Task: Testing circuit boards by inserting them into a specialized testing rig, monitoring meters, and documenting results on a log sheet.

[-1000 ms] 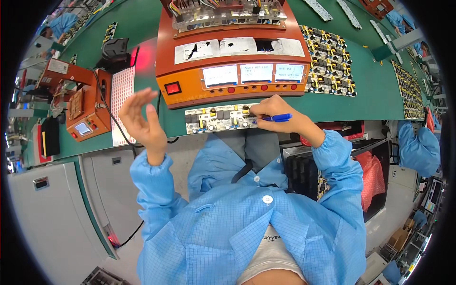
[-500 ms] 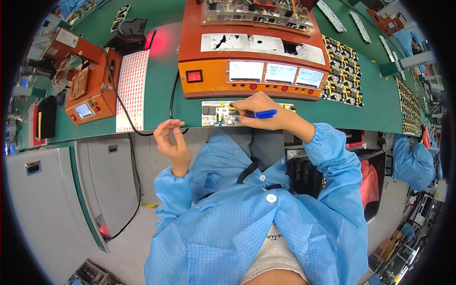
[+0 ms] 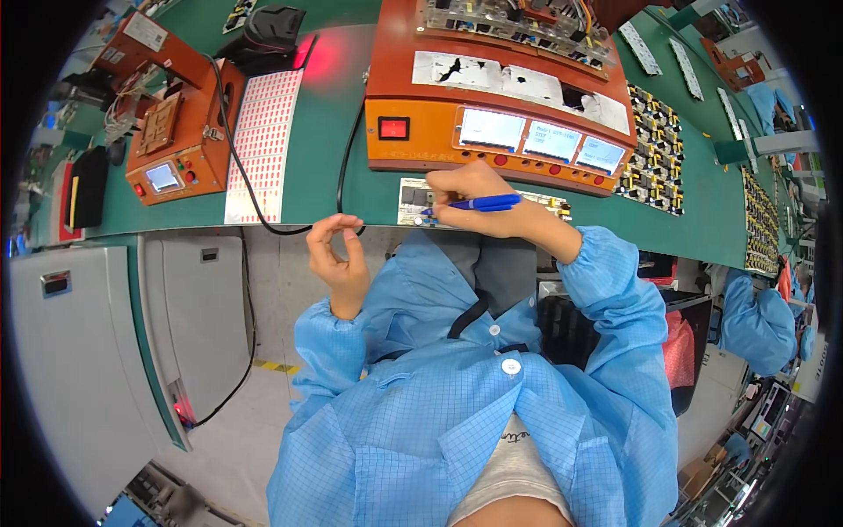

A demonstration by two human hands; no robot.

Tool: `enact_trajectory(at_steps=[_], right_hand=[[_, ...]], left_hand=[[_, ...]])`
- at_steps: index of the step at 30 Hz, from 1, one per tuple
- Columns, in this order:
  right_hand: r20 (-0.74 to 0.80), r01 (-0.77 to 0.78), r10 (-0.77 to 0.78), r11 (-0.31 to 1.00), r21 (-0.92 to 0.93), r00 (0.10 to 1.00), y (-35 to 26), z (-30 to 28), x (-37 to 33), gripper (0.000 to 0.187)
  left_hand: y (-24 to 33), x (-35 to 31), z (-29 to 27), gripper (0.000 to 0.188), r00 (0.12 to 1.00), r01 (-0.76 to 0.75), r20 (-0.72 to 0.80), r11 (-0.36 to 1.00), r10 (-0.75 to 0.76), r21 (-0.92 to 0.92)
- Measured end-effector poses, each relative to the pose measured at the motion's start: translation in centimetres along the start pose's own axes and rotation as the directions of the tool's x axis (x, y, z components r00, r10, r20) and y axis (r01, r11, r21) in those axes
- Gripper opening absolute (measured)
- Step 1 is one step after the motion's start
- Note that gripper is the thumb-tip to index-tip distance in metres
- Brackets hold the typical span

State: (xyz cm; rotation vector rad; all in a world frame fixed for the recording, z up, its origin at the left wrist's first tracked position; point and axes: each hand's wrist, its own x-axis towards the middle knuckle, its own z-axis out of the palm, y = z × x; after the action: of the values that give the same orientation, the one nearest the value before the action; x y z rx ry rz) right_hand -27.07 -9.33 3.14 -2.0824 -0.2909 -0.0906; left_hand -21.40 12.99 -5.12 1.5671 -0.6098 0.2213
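My right hand (image 3: 479, 198) grips a blue pen (image 3: 474, 205), tip pointing left, and rests on a white circuit board (image 3: 413, 195) lying at the near edge of the green bench (image 3: 325, 149). Just behind the board stands an orange tester box (image 3: 492, 123) with three lit screens and a red switch. My left hand (image 3: 338, 255) is raised in front of the bench edge, empty, fingers loosely curled and apart, close to a black cable (image 3: 263, 224). Both arms wear blue sleeves.
A smaller orange device (image 3: 171, 140) with a little screen sits at left, beside a white sheet of red labels (image 3: 263, 140). Trays of small boards (image 3: 654, 145) lie right of the tester. Grey cabinets (image 3: 97, 351) stand below the bench. Another person in blue (image 3: 751, 321) is at right.
My left hand has dropped from beside the label sheet to the bench edge, nearer my body. The right hand stays on the board with the pen. The view has shifted.
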Motion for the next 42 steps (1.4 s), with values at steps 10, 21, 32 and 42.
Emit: enact_trajectory(at_steps=[10,21,32,42], right_hand=[[0.147,0.066,-0.044,0.987,-0.144,0.988,0.4,1.9,2.6,0.021],[-0.230,-0.064,0.133,0.957,0.284,0.964,-0.4,-1.6,-2.4,0.018],[-0.816,-0.058,0.184,0.982,0.182,0.549,-1.3,-7.8,-18.8,0.021],[-0.832,-0.663,-0.056,0.576,-0.478,0.551,16.3,-31.2,-15.4,0.033]], left_hand=[[-0.1,-0.1,-0.7,0.023,0.999,-0.027,0.039,0.997,0.024,0.076],[3.3,5.4,1.6,0.063,0.728,-0.367,0.673,0.903,0.131,0.222],[5.4,5.7,-1.3,0.056,0.641,-0.636,0.655,0.754,0.399,0.163],[4.9,6.2,-4.2,0.040,0.858,0.512,0.018,0.854,-0.513,-0.094]])
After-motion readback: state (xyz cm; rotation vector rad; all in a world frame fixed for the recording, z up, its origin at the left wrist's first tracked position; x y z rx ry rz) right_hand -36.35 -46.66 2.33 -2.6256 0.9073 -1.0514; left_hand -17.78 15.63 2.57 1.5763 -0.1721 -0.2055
